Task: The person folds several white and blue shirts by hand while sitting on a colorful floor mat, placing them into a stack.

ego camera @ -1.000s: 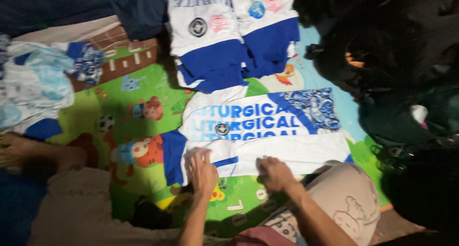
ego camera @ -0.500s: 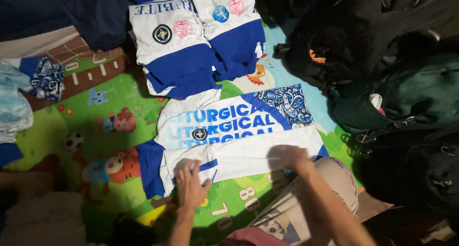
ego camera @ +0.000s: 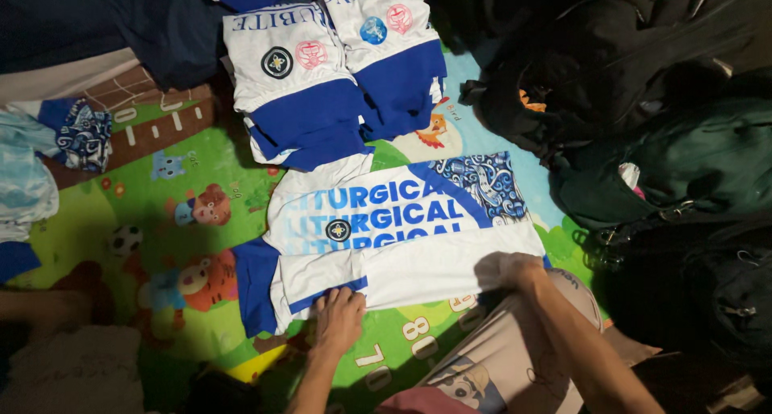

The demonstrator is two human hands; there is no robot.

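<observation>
Your left hand [ego camera: 339, 319] lies flat, gripping nothing, on the near hem of the white-and-blue jersey [ego camera: 402, 237] spread just ahead on the play mat [ego camera: 161, 213], right hand [ego camera: 515, 269] pinching its corner; looks light, floppy, slippery, so grab edges.

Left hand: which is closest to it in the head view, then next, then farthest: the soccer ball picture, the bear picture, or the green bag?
From the left hand:
1. Bear picture, on the mat up and to the left.
2. Soccer ball picture, farther left on the mat.
3. Green bag, far off at the right, past the shirt.
</observation>
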